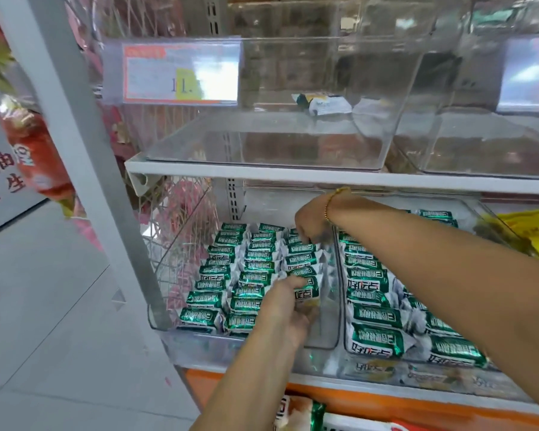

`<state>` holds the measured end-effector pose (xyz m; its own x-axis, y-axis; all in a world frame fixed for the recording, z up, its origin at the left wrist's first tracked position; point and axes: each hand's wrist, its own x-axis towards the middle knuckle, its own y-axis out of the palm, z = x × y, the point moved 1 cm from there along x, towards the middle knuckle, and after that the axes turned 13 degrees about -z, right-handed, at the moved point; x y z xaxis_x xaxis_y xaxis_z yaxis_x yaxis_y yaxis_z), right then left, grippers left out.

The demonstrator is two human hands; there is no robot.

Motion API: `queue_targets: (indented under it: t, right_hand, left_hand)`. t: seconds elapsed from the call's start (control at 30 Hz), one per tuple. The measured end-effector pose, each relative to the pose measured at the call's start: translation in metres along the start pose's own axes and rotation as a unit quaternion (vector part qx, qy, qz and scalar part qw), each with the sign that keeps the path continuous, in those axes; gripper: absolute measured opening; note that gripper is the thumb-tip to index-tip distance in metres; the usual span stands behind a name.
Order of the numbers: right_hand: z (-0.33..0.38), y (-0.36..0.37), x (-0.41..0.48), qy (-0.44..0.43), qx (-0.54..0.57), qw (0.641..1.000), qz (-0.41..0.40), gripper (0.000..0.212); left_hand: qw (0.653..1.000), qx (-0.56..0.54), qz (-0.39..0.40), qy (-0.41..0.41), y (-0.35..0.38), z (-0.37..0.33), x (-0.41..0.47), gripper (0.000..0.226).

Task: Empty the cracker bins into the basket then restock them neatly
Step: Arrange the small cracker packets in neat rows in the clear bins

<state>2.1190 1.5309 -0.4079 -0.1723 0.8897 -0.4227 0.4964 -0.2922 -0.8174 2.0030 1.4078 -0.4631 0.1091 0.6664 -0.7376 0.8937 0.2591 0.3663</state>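
While we work the lower shelf, the left bin at about 7 o'clock of the view carries three tidy rows of green cracker packets, the first two full to the front, the third unfinished. Our left hand, near 6 o'clock, is curled shut on one packet at the front of that third row. Our right hand, just past centre toward 1 o'clock, has its fingers bent down onto the packets at the back of the same row; whether it pinches one or only steadies them, we cannot tell. Right bin, 4 o'clock: already stocked, packets lying larger and looser. Upper bin, 12 o'clock: nearly bare, one stray packet inside. Basket not in view.

Risks, as we judge them: pressing the new packet in could tip the upright neighbours and collapse the row; our right forearm crosses above the right bin and could drag packets out of line.
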Motion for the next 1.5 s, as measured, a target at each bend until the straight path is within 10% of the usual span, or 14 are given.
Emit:
queue_targets:
  t: [0.37, 0.67, 1.2, 1.33, 1.5]
  right_hand:
    - [0.006, -0.004, 0.002, 0.048, 0.082, 0.994, 0.047, 0.041]
    - [-0.014, 0.0, 0.007, 0.079, 0.1, 0.985, -0.12, 0.036]
    - [-0.012, 0.005, 0.01, 0.075, 0.056, 0.995, -0.041, 0.007]
    - [-0.008, 0.003, 0.015, 0.1, 0.043, 0.994, -0.001, 0.03]
    - [-0.006, -0.002, 0.021, 0.098, 0.068, 0.985, -0.125, 0.02]
  left_hand:
    - [0.993, -0.107, -0.045, -0.028, 0.005, 0.002, 0.001, 0.04]
    - [0.993, -0.112, -0.045, -0.006, 0.005, 0.001, 0.001, 0.054]
    - [0.998, -0.057, -0.032, 0.018, 0.01, 0.006, -0.01, 0.025]
    - [0.997, -0.064, -0.052, 0.012, 0.007, 0.004, -0.01, 0.038]
    - [0.996, -0.072, -0.049, 0.009, 0.008, 0.006, -0.008, 0.051]
